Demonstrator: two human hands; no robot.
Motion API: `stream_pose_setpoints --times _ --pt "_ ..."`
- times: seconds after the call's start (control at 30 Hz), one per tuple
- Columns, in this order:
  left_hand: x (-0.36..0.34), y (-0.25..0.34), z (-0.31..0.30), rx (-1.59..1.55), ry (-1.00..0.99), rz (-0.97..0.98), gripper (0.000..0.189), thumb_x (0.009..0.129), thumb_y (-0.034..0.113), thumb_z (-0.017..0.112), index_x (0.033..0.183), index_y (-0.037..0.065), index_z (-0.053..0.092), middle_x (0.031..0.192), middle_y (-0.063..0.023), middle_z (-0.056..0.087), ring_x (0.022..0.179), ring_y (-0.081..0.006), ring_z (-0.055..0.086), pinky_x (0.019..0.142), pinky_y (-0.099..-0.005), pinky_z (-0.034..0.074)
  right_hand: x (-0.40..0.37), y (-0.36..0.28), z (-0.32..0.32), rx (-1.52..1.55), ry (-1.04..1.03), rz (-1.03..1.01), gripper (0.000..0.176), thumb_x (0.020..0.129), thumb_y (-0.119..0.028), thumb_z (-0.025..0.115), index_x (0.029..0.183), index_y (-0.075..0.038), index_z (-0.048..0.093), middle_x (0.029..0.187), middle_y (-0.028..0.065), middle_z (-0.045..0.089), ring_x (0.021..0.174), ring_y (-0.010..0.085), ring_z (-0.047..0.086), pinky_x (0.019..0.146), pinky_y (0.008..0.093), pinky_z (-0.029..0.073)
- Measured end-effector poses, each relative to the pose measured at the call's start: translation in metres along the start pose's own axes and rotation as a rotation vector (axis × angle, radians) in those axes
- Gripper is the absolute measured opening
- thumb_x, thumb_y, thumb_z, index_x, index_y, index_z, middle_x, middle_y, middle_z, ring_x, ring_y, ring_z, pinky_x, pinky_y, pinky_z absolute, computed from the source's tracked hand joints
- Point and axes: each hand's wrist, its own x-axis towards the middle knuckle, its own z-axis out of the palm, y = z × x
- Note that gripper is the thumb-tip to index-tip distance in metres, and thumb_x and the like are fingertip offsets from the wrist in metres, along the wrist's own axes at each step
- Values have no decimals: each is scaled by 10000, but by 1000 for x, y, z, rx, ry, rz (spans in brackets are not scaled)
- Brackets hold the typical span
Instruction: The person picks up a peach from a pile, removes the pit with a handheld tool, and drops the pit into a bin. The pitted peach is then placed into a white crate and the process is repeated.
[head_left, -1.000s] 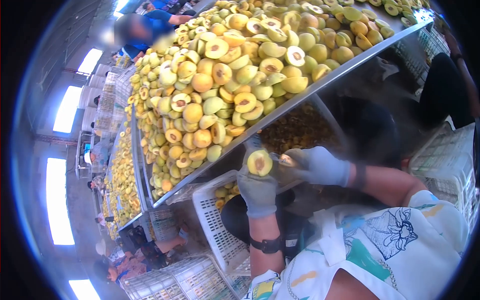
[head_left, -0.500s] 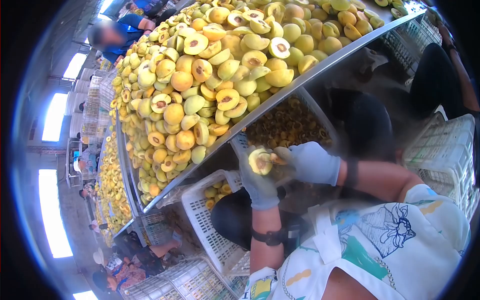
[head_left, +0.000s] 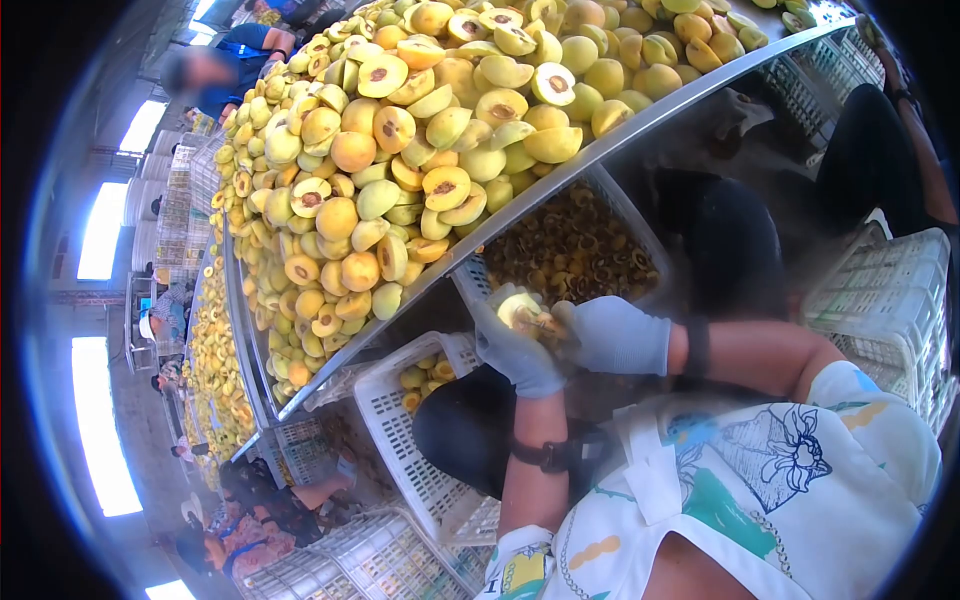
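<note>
Came out bright over the fruit pile and printed shirt, with windows at far left blown out to white. Sank into deep shadow beneath the table edge, but glared at its upper right end. Softened with blur around the left hand, right hand and held fruit. Bowed strongly toward the round border, fringed blue at left, and dropped to black in the corners.

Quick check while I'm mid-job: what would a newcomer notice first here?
Probably the huge heap of yellow-green fruit, many cut open, behind the metal table edge across the upper middle. Next, just below, the gloved left hand holding a cut fruit, the right hand against it. Glaring windows line the far left.
</note>
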Motion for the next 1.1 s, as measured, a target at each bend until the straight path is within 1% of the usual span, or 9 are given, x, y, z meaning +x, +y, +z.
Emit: stream_pose_setpoints --times 0.13,0.2,0.3,0.4,0.53,0.83,0.9,1.03,1.1 --pt "-6 7 6 -6 -70 20 328 991 311 412 1021 19 556 866 -125 623 722 -213 626 642 -308 526 2 2 -2 277 -80 26 338 869 -240 639 1083 17 593 790 176 679 702 313 677 640 390 527" --pt "-10 16 8 -102 -117 -45 186 944 118 466 1048 -7 557 923 -136 619 755 -215 645 640 -305 546 3 9 1 641 -200 140 352 853 -185 631 1134 27 601 814 105 683 720 237 668 664 345 523" --pt "-7 30 16 -341 -71 -363 335 992 339 445 1052 26 546 890 -132 610 733 -228 632 647 -319 535 7 16 -9 888 -371 246 331 840 -164 647 1083 55 600 738 49 633 613 159 637 542 284 504" --pt "-7 29 19 -321 -80 -370 431 982 455 452 1066 40 528 873 -125 606 725 -240 622 661 -336 529 7 26 6 910 -319 180 299 841 -168 654 1023 64 602 688 49 610 532 140 612 479 265 494" --pt "-4 19 14 -320 -99 -379 413 981 435 463 1080 38 517 894 -130 606 742 -246 625 661 -340 527 -1 3 -16 739 -277 199 251 847 -170 657 964 47 610 658 48 601 496 124 585 460 250 470" --pt "21 30 -29 -571 -76 -304 377 965 374 517 1087 18 526 973 -132 612 817 -252 624 716 -346 543 4 30 -34 1498 -685 307 184 870 -169 639 896 12 615 606 7 554 460 112 523 440 264 443" --pt "28 57 -68 -562 -31 -143 303 966 256 553 1121 -4 535 1007 -155 619 913 -271 634 785 -355 555 9 37 -30 945 -421 311 159 871 -154 631 886 4 616 620 30 587 495 152 576 465 291 467" --pt "30 112 -147 860 385 641 349 911 210 589 1132 -59 609 996 -155 645 909 -279 656 816 -364 549 0 70 6 -701 -101 17 161 851 -138 618 929 2 629 688 107 664 608 266 680 532 363 516" --pt "66 119 -210 946 300 510 356 903 181 595 1156 -70 601 1017 -171 648 922 -295 647 839 -368 527 2 59 2 -534 -10 22 206 839 -141 609 980 5 637 729 146 682 658 306 698 559 386 528"
